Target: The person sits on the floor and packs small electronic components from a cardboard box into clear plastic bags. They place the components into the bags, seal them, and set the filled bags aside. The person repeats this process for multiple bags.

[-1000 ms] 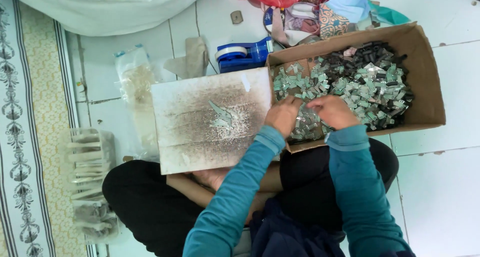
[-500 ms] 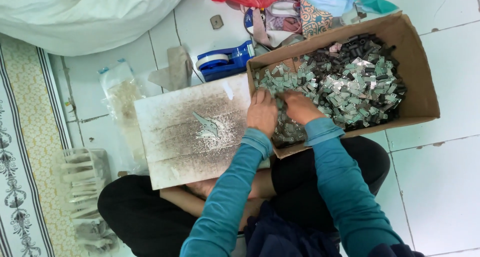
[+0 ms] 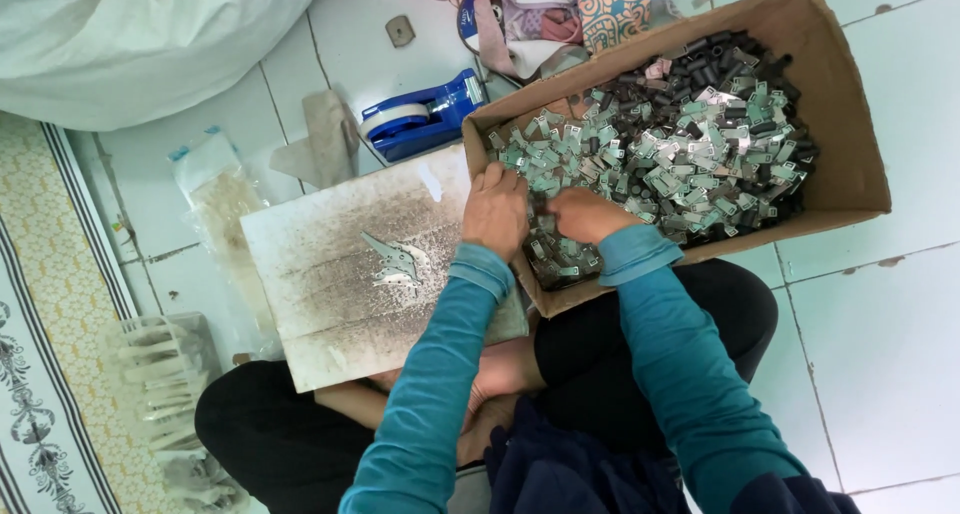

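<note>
A brown cardboard box [image 3: 840, 144] lies on the tiled floor, filled with several small grey and pale green metal pieces [image 3: 680, 144]. Both my hands reach into its near left corner. My left hand [image 3: 495, 209] rests on the box edge with fingers curled down into the pieces. My right hand [image 3: 580, 214] is beside it, fingers bent among the pieces; whether either hand grips any is hidden. A worn white board [image 3: 340, 294] lies on my lap to the left, with a few metal pieces [image 3: 395, 261] on it.
A blue tape dispenser [image 3: 425, 114] sits behind the board. Clear plastic bags [image 3: 215, 189] lie at left, a white sack [image 3: 130, 34] at top left, crumpled cloth [image 3: 560, 9] behind the box, a patterned mat [image 3: 50, 374] along the left edge.
The view has shifted, so the box and board sit further right and higher. Both hands stay in the box's near corner, fingers working among the pieces.
</note>
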